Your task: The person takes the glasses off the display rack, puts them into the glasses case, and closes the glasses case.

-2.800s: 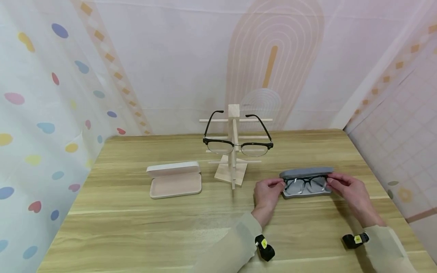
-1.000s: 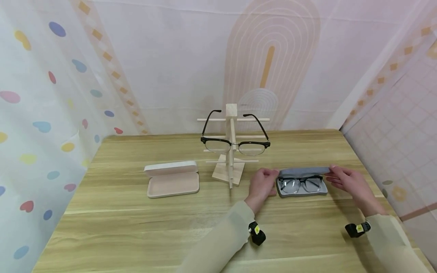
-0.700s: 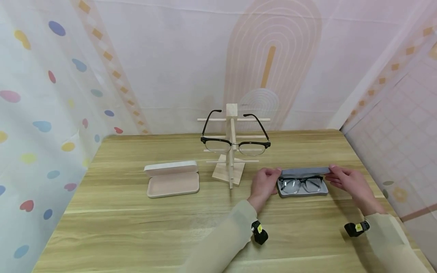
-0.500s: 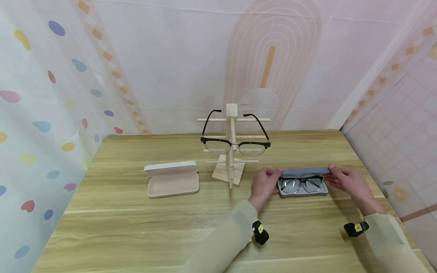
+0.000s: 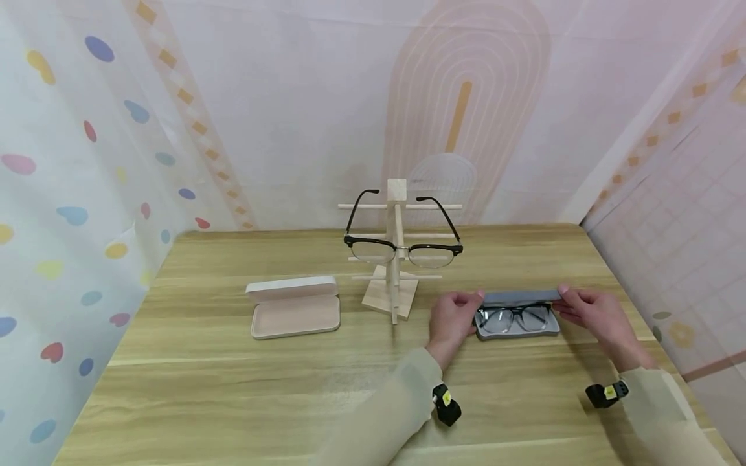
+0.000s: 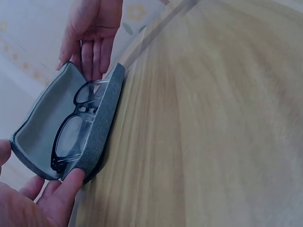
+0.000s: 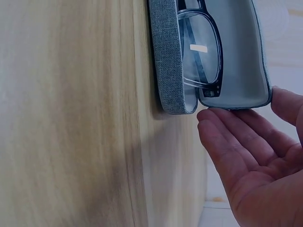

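Black-framed eyeglasses (image 5: 515, 318) with clear lenses lie in a grey fabric-covered glasses case (image 7: 168, 56), whose lid (image 5: 520, 297) is raised. At the case's left end, my left hand (image 5: 452, 323) holds the lid edge with its thumb, the other fingers against the end of the case. My right hand (image 5: 596, 318) grips the lid's right end, thumb at its upper corner and fingers below near the hinge side. The left wrist view shows both hands, left (image 6: 33, 203) and right (image 6: 94, 33), at opposite ends of the case.
A wooden display stand (image 5: 396, 191) with crossbars holds half-rim eyeglasses (image 5: 402, 248) with black temples spread. Left of it lies a white glasses case (image 5: 297, 316) with its lid up and a pink lining. Patterned curtains (image 5: 280, 97) border the wooden table (image 5: 245, 401).
Earlier both hands held the eyeglasses by their ends in the case. They have since let go and moved to the lid, which now leans slightly further forward.
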Demonstrator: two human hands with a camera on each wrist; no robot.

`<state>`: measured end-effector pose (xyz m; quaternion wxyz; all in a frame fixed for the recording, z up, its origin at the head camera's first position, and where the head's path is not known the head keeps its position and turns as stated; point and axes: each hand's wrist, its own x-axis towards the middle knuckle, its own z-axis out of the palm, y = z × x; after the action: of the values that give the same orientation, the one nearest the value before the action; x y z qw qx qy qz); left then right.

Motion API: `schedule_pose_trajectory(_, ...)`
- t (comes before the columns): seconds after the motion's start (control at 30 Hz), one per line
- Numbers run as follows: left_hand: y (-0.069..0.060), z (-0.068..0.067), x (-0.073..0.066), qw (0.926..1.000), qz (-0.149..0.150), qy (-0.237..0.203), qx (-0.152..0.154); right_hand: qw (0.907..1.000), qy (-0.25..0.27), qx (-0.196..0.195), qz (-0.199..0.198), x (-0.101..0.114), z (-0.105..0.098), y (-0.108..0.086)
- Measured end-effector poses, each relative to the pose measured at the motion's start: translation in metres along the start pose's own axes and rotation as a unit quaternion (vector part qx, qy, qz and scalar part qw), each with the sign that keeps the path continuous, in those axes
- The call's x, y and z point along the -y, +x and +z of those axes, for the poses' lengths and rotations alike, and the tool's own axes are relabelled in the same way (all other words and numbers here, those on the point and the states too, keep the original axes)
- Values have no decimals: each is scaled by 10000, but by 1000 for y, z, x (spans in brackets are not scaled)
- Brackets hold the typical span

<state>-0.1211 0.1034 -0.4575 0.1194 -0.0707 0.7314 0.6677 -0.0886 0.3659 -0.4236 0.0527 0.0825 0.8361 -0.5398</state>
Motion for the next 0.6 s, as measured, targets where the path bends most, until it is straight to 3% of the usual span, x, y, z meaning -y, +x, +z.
schedule_pose_trajectory(0.33, -7, 0, 4, 9996, 204, -175, 8, 9993, -358, 69, -9, -6, 1, -5)
schedule_pose_trajectory(0.6, -10, -3, 4, 9995, 295, -130, 19, 9993, -321, 90, -160, -6, 2, -7)
